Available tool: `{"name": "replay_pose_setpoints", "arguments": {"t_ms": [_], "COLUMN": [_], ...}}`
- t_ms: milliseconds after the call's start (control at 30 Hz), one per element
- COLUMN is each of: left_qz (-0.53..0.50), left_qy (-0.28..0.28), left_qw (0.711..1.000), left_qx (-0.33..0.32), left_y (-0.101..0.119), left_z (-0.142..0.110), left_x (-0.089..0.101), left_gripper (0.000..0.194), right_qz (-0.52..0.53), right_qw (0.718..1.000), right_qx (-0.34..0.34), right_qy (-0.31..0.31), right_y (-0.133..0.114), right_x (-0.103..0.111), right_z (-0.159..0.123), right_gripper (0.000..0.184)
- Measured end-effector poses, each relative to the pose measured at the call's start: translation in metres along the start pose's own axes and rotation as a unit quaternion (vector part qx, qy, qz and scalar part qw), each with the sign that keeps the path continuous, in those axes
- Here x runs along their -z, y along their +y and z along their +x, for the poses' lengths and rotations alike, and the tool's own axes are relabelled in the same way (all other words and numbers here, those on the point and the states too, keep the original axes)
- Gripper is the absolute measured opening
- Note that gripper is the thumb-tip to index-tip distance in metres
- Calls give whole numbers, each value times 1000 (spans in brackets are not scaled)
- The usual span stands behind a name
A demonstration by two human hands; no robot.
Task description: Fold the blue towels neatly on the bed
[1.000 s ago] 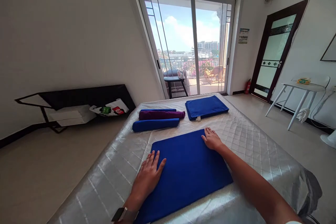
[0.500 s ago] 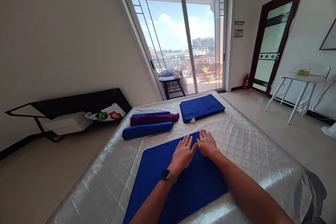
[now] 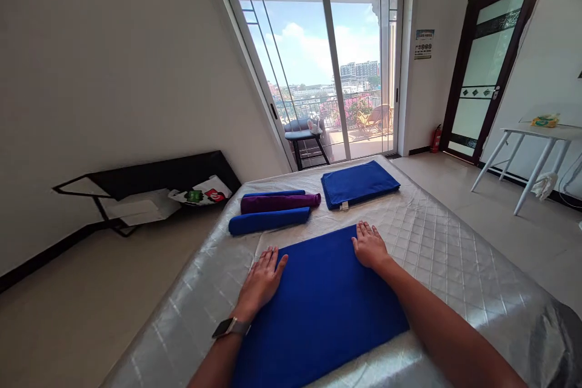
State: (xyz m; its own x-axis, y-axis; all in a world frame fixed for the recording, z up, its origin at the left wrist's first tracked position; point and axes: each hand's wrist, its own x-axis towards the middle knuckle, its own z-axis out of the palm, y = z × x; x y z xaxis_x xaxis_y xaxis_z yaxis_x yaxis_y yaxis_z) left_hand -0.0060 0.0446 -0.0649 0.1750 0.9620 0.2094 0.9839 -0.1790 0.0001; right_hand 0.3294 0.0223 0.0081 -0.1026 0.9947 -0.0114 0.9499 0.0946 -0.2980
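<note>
A blue cloth [image 3: 318, 303] lies flat and folded on the plastic-covered mattress [image 3: 436, 224] in front of me. My left hand [image 3: 262, 279] rests palm down at the cloth's far left corner, fingers stretched out, with a watch on the wrist. At the far right corner my right hand [image 3: 369, 244] lies flat too, its fingers extended over the edge. Beyond them is a stack of folded blue cloth [image 3: 361, 183] with a white tag. To its left lie a purple cloth roll [image 3: 279, 202] and a blue cloth roll [image 3: 270, 221], with another blue roll [image 3: 295, 193] behind.
Left of the mattress, a black-framed piece of furniture [image 3: 154, 173] holds a printed bag [image 3: 202, 192]. A stool [image 3: 307, 136] stands by the sliding glass door [image 3: 339, 73]. On the right are a white table [image 3: 536, 129] and a dark-framed door [image 3: 491, 66].
My left hand has slid left across the cloth, from near the right hand to the far left corner. My right hand stays at the far right corner. The view has shifted slightly.
</note>
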Motion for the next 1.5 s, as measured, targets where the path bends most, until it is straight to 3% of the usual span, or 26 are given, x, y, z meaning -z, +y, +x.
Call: {"name": "replay_pose_setpoints", "arguments": {"t_ms": [100, 367, 567, 1000, 1100, 1267, 1333, 1400, 1500], "left_qz": [-25, -38, -37, 11, 11, -49, -70, -81, -77], "left_qy": [-5, 15, -3, -64, -19, 31, 37, 26, 7], "left_qw": [999, 998, 998, 993, 997, 997, 994, 993, 993], "left_qx": [31, 49, 60, 99, 80, -44, -71, -86, -87], "left_y": [-16, 6, 10, 17, 53, 170, 207, 225, 217], "left_z": [-7, -8, -9, 0, 11, 28, 32, 33, 30], "left_x": [0, 14, 23, 38, 48, 57, 54, 48, 36], "left_gripper": [64, 69, 72, 78, 79, 67, 64, 62, 60], "right_qz": [-17, -44, -32, -2, 5, -4, -11, -20, -25], "right_qw": [1000, 998, 999, 1000, 1000, 1000, 999, 999, 999], "right_qx": [-4, 46, 16, 7, 8, 21, 36, 44, 36], "right_qy": [2, 5, -37, -30, -28, -9, -11, -14, -4], "right_y": [1, 0, -2, -4, -5, -2, 0, 2, 2], "right_x": [3, 9, 8, 5, 3, -2, -5, -7, -8], "right_z": [-2, -8, -5, -4, -2, -2, -2, -2, -1], "right_gripper": [63, 62, 67, 65, 65, 63, 62, 62, 61]}}
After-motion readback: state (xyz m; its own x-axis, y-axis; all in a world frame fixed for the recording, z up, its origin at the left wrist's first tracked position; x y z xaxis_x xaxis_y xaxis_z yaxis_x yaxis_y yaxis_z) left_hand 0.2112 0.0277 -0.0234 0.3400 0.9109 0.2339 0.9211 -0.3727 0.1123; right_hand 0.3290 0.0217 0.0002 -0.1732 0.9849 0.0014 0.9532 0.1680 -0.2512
